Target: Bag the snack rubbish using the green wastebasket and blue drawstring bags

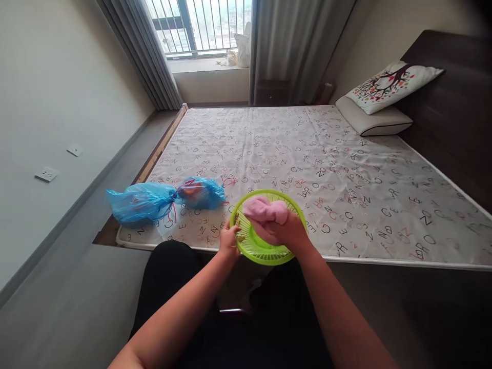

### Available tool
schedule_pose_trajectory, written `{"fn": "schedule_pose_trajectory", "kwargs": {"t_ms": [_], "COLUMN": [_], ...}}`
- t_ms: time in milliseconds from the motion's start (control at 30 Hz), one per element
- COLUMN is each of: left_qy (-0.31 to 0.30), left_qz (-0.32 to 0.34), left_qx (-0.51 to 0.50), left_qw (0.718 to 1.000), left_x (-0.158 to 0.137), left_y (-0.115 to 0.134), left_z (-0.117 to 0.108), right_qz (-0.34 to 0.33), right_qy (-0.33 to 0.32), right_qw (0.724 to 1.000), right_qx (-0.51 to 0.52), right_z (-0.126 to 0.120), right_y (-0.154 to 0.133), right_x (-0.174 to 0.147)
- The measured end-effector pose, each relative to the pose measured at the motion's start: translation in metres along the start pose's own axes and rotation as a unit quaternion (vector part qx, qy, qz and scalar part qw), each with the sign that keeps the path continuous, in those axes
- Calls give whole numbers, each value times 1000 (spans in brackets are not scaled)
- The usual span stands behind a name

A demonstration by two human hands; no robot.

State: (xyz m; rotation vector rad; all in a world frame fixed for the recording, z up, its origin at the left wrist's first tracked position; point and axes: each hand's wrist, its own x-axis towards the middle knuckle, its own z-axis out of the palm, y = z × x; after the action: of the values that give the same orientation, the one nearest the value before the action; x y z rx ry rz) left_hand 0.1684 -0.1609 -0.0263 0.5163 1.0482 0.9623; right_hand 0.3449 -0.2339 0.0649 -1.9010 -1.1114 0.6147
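A lime-green plastic basket with slatted sides is held in front of my lap, at the near edge of the bed. My left hand grips its left rim, thumb over the inside. Above the basket's opening, my right hand is closed round a bunched pink cloth. Part of the cloth hangs below my fingers, and the hand hides some of the basket's inside. To the left lies a tied blue plastic bag with reddish drawstrings, its contents only dimly visible.
The bed's mattress is printed with letters. A tree-patterned pillow rests on a plain pillow by the dark headboard. A white bag stands on the windowsill between grey curtains.
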Motion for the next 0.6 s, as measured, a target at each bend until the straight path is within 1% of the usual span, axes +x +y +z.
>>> {"fn": "schedule_pose_trajectory", "kwargs": {"t_ms": [67, 133, 167, 233, 267, 333, 400, 433, 467, 533, 600], "left_qy": [4, 4, 6, 12, 12, 1, -25, -39, -51, -65, -75], "left_qz": [5, 15, 18, 22, 27, 43, 55, 50, 41, 21, -6], "left_qx": [2, 13, 23, 44, 47, 38, 17, 11, 10, 23, 38], "left_qw": [1000, 1000, 1000, 999, 998, 998, 998, 998, 998, 997, 996], "left_x": [2, 5, 6, 8, 8, 8, 8, 8, 8, 8, 6], "left_y": [-14, -25, -30, -39, -44, -54, -64, -69, -73, -77, -75], "left_z": [17, 30, 34, 39, 41, 43, 47, 50, 53, 60, 65], "right_qz": [47, 68, 67, 54, 48, 39, 29, 24, 20, 14, -6], "right_qy": [67, 161, 222, 341, 386, 443, 465, 466, 461, 435, 380], "right_qw": [994, 975, 960, 924, 907, 878, 860, 856, 858, 877, 909], "right_qx": [71, 137, 155, 161, 160, 176, 209, 221, 225, 205, 171], "right_z": [-21, -45, -58, -84, -95, -111, -118, -117, -113, -97, -68], "right_y": [5, 10, 14, 22, 26, 31, 28, 22, 14, -9, -36], "right_x": [-8, -13, -13, -10, -6, 1, 9, 11, 14, 19, 25]}}
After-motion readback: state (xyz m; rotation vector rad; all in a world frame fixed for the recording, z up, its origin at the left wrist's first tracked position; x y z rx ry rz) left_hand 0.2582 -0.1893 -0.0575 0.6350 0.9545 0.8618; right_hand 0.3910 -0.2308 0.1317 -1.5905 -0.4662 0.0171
